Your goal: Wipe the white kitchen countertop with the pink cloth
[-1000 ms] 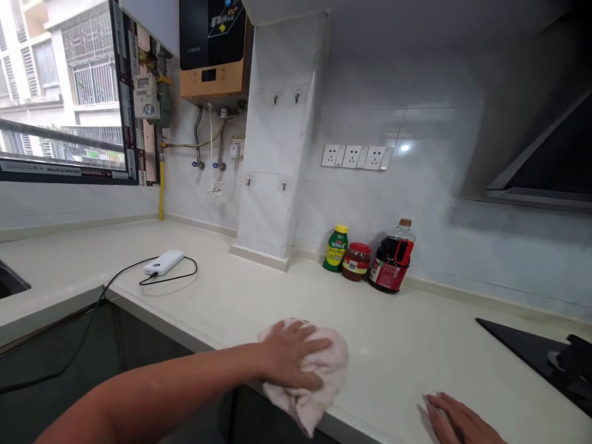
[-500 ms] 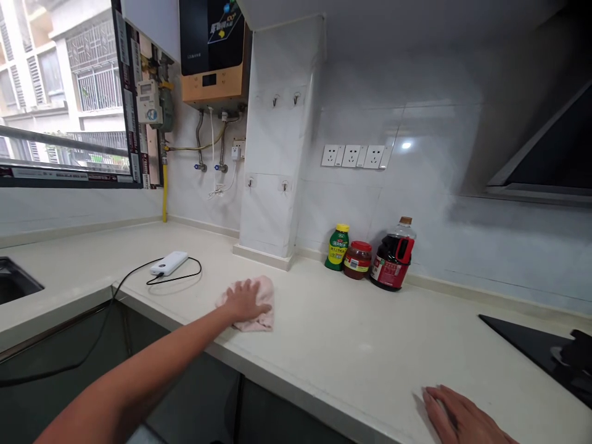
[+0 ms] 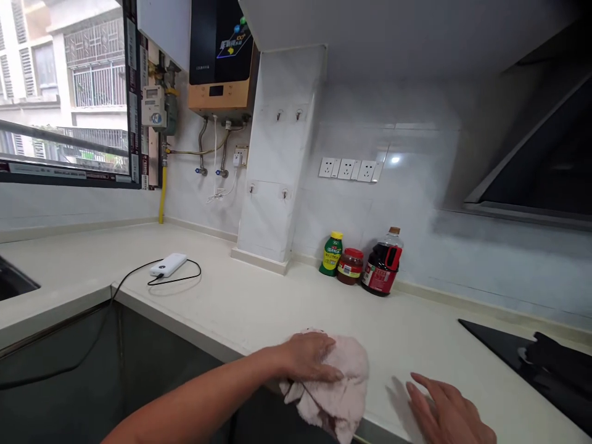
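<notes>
My left hand [image 3: 308, 356] presses a crumpled pink cloth [image 3: 340, 388] against the front edge of the cream countertop [image 3: 259, 302]; part of the cloth hangs over the edge. My right hand [image 3: 446, 410] lies flat on the counter just right of the cloth, fingers spread, holding nothing.
Against the back wall stand a green bottle [image 3: 332, 253], a red-lidded jar [image 3: 350, 266] and a dark sauce bottle [image 3: 382, 264]. A white power bank [image 3: 168, 264] with a black cable lies at the left. A black cooktop [image 3: 531, 364] is at right, a sink [image 3: 12, 283] at far left.
My left hand has dragged the cloth from the middle of the counter back toward me and rightward to the front edge. My right hand stayed flat on the counter.
</notes>
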The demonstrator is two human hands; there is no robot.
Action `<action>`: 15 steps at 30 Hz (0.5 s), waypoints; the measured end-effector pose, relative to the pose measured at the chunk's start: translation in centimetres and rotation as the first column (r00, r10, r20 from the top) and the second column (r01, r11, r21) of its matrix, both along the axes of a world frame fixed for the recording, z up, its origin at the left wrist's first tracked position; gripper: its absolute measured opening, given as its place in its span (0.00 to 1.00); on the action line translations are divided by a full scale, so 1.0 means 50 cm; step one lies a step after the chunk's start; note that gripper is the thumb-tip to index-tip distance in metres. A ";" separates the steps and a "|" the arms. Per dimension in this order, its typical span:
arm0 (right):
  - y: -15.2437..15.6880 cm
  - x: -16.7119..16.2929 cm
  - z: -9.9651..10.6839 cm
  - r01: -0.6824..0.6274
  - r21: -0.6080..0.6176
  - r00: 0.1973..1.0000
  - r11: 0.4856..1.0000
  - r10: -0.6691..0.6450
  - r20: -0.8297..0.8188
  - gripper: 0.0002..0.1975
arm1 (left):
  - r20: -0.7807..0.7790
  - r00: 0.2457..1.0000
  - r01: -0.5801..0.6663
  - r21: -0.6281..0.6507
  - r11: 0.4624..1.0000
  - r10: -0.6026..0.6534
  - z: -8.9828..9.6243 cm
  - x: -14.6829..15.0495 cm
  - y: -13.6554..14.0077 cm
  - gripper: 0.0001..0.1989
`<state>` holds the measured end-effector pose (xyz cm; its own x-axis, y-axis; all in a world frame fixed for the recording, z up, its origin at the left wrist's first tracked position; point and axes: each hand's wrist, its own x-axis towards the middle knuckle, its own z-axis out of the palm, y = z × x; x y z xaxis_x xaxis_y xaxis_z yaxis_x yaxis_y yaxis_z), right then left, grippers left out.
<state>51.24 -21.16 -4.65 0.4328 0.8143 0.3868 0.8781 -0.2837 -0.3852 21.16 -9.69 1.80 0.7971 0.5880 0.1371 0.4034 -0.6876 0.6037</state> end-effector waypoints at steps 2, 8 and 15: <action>0.012 -0.069 0.031 -0.129 -0.035 0.987 0.991 0.125 -0.106 0.36 | 0.060 0.997 -0.054 0.007 0.999 0.054 0.005 -0.032 0.034 0.31; 0.111 -0.332 0.109 -0.361 -0.284 0.920 0.888 0.389 0.045 0.27 | 0.182 0.929 -0.341 0.082 0.936 0.323 0.017 -0.102 0.136 0.23; 0.146 -0.437 0.106 -0.524 -0.292 0.827 0.800 0.560 0.047 0.30 | 0.139 0.938 -0.336 0.146 0.930 0.317 0.026 -0.108 0.162 0.22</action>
